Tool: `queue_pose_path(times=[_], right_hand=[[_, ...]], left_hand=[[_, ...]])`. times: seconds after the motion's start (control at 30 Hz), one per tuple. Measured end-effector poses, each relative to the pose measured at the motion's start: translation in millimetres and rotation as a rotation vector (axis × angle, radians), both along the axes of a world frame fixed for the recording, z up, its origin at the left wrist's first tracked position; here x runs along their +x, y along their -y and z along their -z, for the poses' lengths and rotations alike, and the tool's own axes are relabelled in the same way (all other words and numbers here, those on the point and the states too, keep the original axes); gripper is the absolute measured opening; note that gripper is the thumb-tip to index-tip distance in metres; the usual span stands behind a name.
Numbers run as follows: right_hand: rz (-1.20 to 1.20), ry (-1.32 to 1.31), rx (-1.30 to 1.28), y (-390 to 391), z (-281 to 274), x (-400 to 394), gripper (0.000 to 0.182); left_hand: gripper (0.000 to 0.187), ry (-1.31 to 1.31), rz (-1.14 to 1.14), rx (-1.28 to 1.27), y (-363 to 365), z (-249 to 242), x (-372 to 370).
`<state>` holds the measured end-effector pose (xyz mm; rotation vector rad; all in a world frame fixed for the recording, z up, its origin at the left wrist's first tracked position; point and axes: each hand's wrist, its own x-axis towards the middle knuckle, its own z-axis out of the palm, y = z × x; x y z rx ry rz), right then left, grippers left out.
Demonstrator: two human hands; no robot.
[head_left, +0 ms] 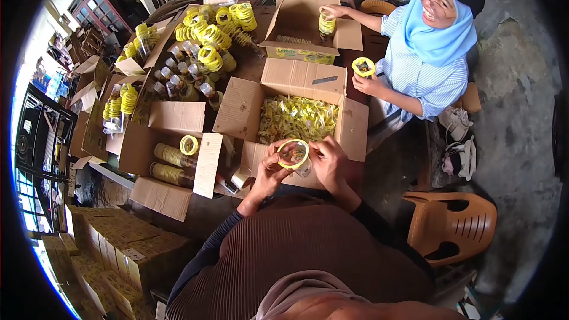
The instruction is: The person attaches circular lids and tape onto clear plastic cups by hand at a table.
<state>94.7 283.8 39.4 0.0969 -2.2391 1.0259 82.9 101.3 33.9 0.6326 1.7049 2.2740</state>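
Both my hands hold a clear plastic cup with a yellow rim (296, 155) in front of my chest, its mouth facing up towards me. My left hand (268, 173) is closed around the rim's left side. On the right side, my right hand (329, 161) grips the cup wall near the rim. What lies at the bottom of the cup is hard to make out. Just beyond my hands stands an open cardboard box (303, 77) full of small yellow-and-clear packets (299, 117).
Left is an open box (204, 163) holding stacked cups (172, 155). Many yellow-rimmed cups (213, 35) crowd the table behind. Across it, a co-worker (424, 59) holds a cup in each hand by another box (302, 9). An orange chair (453, 225) stands right; cartons (118, 243) are stacked lower left.
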Motion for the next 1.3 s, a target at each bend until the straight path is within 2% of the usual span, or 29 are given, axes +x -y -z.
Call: queue_pose_path(times=[0.03,0.13,0.2,0.23,0.4,0.5,0.6,0.73,0.87,0.93,0.97,1.0,1.07,1.2,1.3], right_hand=[[-0.007,0.012,-0.131,1,2,0,0.013],[-0.059,0.058,-0.254,-3,5,3,0.013],[-0.079,0.037,-0.269,-4,5,4,0.014],[-0.099,0.015,-0.29,-3,5,5,0.015],[-0.126,0.024,-0.215,0,7,5,0.015],[-0.194,0.013,-0.297,7,4,3,0.016],[-0.245,-0.004,-0.213,9,3,2,0.017],[-0.268,-0.044,-0.03,14,-4,2,0.017],[-0.266,-0.009,0.003,21,-3,2,0.017],[-0.253,0.007,-0.008,21,-1,0,0.017],[-0.25,0.027,-0.041,21,3,-1,0.017],[-0.248,0.049,-0.076,21,3,-1,0.017],[-0.23,0.02,-0.036,19,0,-2,0.018],[-0.189,-0.059,0.015,19,-2,-2,0.019],[-0.19,-0.13,0.184,22,2,-1,0.022]], left_hand=[[0.012,0.002,-0.029,-0.013,1,1,-1],[0.009,0.067,-0.078,0.063,2,1,-2],[0.009,-0.024,-0.113,-0.022,5,1,-5],[0.009,0.062,-0.114,-0.013,5,-3,-2],[0.009,-0.022,-0.143,-0.011,4,12,-6],[0.008,0.021,-0.17,0.037,8,15,-3],[0.008,0.018,-0.198,0.013,12,15,-2],[0.012,-0.155,-0.286,-0.329,16,1,1],[0.012,-0.085,-0.328,-0.27,16,1,2],[0.014,-0.134,-0.373,-0.362,21,-4,3],[0.013,-0.098,-0.385,-0.216,21,16,0],[0.011,-0.154,-0.426,-0.383,26,15,0],[0.011,-0.165,-0.475,-0.539,29,11,1],[0.011,-0.226,-0.488,-0.549,34,15,-1],[0.013,-0.237,-0.525,-0.539,32,14,0]])
